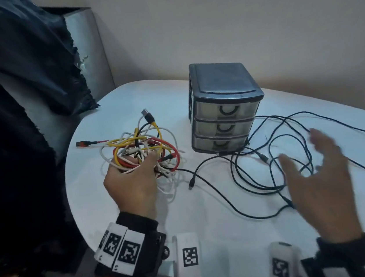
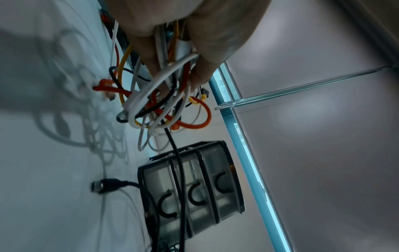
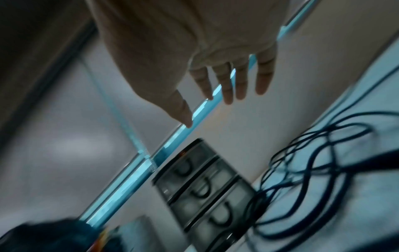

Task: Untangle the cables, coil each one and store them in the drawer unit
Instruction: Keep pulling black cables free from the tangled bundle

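Observation:
A tangle of white, yellow, red and black cables lies on the white table. My left hand grips the near side of this bundle, fingers curled through the strands. A long black cable sprawls loose to the right, in front of the grey three-drawer unit, whose drawers are shut. My right hand hovers above the black cable with fingers spread and straight, holding nothing. The drawer unit also shows in both wrist views.
Dark cloth hangs over a grey chair back at the left. A red-tipped plug and a black USB plug stick out of the tangle. Bare table lies near the front edge. A wall rises behind the unit.

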Demonstrator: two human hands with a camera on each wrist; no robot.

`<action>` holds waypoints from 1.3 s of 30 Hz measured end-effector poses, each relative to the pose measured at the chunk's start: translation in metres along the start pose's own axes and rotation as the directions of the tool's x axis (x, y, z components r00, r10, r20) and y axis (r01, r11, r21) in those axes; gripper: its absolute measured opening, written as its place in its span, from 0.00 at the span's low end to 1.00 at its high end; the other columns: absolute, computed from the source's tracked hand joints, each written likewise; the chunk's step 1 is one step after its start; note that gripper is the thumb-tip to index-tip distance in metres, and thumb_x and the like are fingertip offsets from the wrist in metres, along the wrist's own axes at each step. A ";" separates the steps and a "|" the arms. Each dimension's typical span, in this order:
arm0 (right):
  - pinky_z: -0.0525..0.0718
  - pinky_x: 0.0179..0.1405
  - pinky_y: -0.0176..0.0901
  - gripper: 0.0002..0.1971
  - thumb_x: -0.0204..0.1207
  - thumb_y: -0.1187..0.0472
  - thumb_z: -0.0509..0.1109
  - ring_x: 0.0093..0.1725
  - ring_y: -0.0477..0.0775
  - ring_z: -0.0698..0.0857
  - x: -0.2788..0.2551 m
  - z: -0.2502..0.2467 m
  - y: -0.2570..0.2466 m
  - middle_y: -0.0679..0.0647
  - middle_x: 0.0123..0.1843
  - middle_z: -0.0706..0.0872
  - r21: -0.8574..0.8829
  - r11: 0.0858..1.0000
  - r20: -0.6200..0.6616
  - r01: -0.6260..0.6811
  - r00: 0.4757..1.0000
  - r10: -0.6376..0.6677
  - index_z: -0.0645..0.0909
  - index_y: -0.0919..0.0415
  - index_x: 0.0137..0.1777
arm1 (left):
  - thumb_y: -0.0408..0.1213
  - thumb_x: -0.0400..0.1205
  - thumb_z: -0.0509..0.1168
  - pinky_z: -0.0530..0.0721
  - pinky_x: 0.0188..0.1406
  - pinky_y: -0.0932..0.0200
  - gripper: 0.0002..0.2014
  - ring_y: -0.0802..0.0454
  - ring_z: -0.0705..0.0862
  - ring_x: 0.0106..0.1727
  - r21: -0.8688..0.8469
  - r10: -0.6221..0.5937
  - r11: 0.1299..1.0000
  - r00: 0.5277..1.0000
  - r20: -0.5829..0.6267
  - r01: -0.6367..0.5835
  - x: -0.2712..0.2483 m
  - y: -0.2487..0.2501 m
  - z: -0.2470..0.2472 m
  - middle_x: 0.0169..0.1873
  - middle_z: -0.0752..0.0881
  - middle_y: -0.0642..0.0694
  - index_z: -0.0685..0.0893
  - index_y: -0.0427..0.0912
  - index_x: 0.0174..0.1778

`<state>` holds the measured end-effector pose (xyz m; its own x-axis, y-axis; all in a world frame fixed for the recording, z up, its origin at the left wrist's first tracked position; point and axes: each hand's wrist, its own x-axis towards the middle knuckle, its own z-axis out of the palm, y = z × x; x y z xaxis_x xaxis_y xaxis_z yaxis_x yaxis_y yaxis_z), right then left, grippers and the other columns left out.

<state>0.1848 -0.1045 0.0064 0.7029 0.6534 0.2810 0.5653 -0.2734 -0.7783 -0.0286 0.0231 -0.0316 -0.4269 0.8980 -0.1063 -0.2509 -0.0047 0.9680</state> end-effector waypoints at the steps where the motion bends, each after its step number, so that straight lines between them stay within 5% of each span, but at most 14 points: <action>1: 0.72 0.72 0.44 0.23 0.77 0.52 0.74 0.71 0.48 0.76 -0.010 0.010 -0.008 0.39 0.66 0.79 0.028 0.995 0.049 0.096 0.994 -0.098 0.77 0.47 0.72 | 0.29 0.66 0.84 0.88 0.37 0.58 0.13 0.57 0.87 0.33 -0.013 -0.010 1.000 1.000 0.014 0.010 -0.003 -0.001 0.001 0.34 0.91 0.49 0.89 0.42 0.40; 5: 0.66 0.61 0.15 0.17 0.78 0.46 0.70 0.63 0.33 0.78 -0.042 0.052 -0.030 0.34 0.61 0.83 0.104 0.978 0.371 0.180 0.905 -0.206 0.83 0.45 0.65 | 0.33 0.63 0.85 0.90 0.54 0.38 0.18 0.39 0.92 0.47 -0.093 -0.075 0.992 0.990 0.121 0.086 -0.010 -0.003 0.002 0.43 0.93 0.39 0.90 0.35 0.47; 8: 0.78 0.53 0.25 0.13 0.81 0.48 0.69 0.53 0.33 0.85 -0.046 0.068 -0.027 0.37 0.56 0.87 0.181 0.983 0.524 -0.008 0.847 -0.089 0.81 0.45 0.65 | 0.28 0.68 0.82 0.87 0.59 0.32 0.17 0.32 0.91 0.53 -0.149 -0.119 0.977 0.969 0.217 0.153 -0.015 0.000 0.002 0.48 0.92 0.33 0.90 0.33 0.52; 11: 0.83 0.35 0.43 0.06 0.81 0.56 0.72 0.28 0.42 0.83 -0.038 0.061 -0.029 0.52 0.36 0.90 0.271 0.961 0.467 -0.061 0.881 -0.076 0.87 0.45 0.43 | 0.22 0.72 0.77 0.88 0.59 0.37 0.16 0.31 0.90 0.56 -0.186 -0.173 0.955 0.945 0.278 0.229 -0.015 0.006 0.001 0.52 0.91 0.32 0.89 0.31 0.57; 13: 0.79 0.30 0.35 0.12 0.79 0.59 0.74 0.26 0.45 0.78 -0.031 0.051 -0.032 0.54 0.33 0.88 0.321 0.947 0.405 -0.029 0.908 -0.109 0.87 0.44 0.35 | 0.21 0.73 0.75 0.90 0.56 0.42 0.18 0.31 0.89 0.57 -0.226 -0.185 0.940 0.939 0.291 0.256 -0.011 0.009 0.000 0.53 0.90 0.31 0.87 0.29 0.60; 16: 0.73 0.26 0.28 0.12 0.77 0.62 0.75 0.25 0.41 0.74 -0.027 0.039 -0.036 0.52 0.27 0.84 0.407 0.913 0.346 0.022 0.921 -0.177 0.89 0.47 0.34 | 0.20 0.74 0.74 0.89 0.57 0.41 0.19 0.31 0.89 0.57 -0.264 -0.187 0.925 0.931 0.314 0.274 -0.010 0.012 -0.001 0.54 0.90 0.30 0.86 0.28 0.61; 19: 0.78 0.30 0.30 0.10 0.76 0.63 0.76 0.28 0.40 0.79 -0.025 0.034 -0.030 0.48 0.28 0.86 0.441 0.897 0.314 0.043 0.928 -0.199 0.90 0.51 0.35 | 0.21 0.74 0.72 0.90 0.56 0.44 0.18 0.35 0.90 0.54 -0.258 -0.225 0.904 0.893 0.390 0.341 -0.009 0.015 -0.002 0.56 0.90 0.30 0.86 0.31 0.60; 24: 0.75 0.26 0.33 0.09 0.74 0.64 0.76 0.25 0.46 0.76 -0.025 0.030 -0.025 0.54 0.29 0.87 0.403 0.909 0.539 -0.110 0.831 -0.139 0.90 0.55 0.33 | 0.28 0.69 0.69 0.87 0.62 0.39 0.31 0.35 0.88 0.61 -0.275 -0.302 0.810 0.771 0.561 0.517 -0.003 0.016 -0.009 0.63 0.87 0.31 0.80 0.33 0.72; 27: 0.75 0.25 0.32 0.10 0.76 0.66 0.75 0.22 0.49 0.76 -0.026 0.028 -0.029 0.54 0.29 0.88 0.442 0.885 0.560 -0.143 0.815 -0.148 0.90 0.58 0.34 | 0.25 0.73 0.66 0.92 0.46 0.45 0.20 0.43 0.92 0.49 -0.295 -0.292 0.769 0.723 0.626 0.567 -0.006 0.016 -0.009 0.52 0.92 0.37 0.84 0.35 0.62; 31: 0.74 0.22 0.35 0.09 0.76 0.65 0.75 0.20 0.49 0.73 -0.027 0.031 -0.031 0.55 0.28 0.87 0.479 0.865 0.519 -0.150 0.843 -0.141 0.90 0.59 0.35 | 0.22 0.80 0.57 0.89 0.29 0.57 0.12 0.48 0.93 0.36 -0.312 -0.284 0.759 0.721 0.632 0.572 -0.014 0.013 -0.005 0.39 0.93 0.41 0.84 0.36 0.50; 35: 0.75 0.22 0.35 0.09 0.76 0.64 0.76 0.20 0.47 0.74 -0.029 0.032 -0.032 0.54 0.26 0.86 0.495 0.859 0.482 -0.129 0.864 -0.148 0.90 0.58 0.35 | 0.25 0.70 0.63 0.91 0.35 0.54 0.17 0.46 0.93 0.42 -0.284 -0.272 0.769 0.695 0.665 0.573 -0.019 0.012 -0.003 0.46 0.92 0.39 0.84 0.36 0.55; 39: 0.79 0.29 0.39 0.11 0.73 0.51 0.80 0.28 0.49 0.81 -0.028 0.030 -0.031 0.52 0.29 0.87 0.516 0.856 0.351 -0.025 0.918 -0.185 0.90 0.55 0.33 | 0.25 0.69 0.66 0.89 0.57 0.40 0.25 0.39 0.91 0.54 -0.215 -0.276 0.793 0.651 0.707 0.570 -0.019 0.010 -0.003 0.57 0.90 0.34 0.85 0.36 0.64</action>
<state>0.1346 -0.0928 0.0054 0.3889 0.8982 0.2047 0.2441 0.1137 -0.9631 -0.0255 0.0049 -0.0210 0.4057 0.8970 -0.1758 -0.6287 0.4134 0.6586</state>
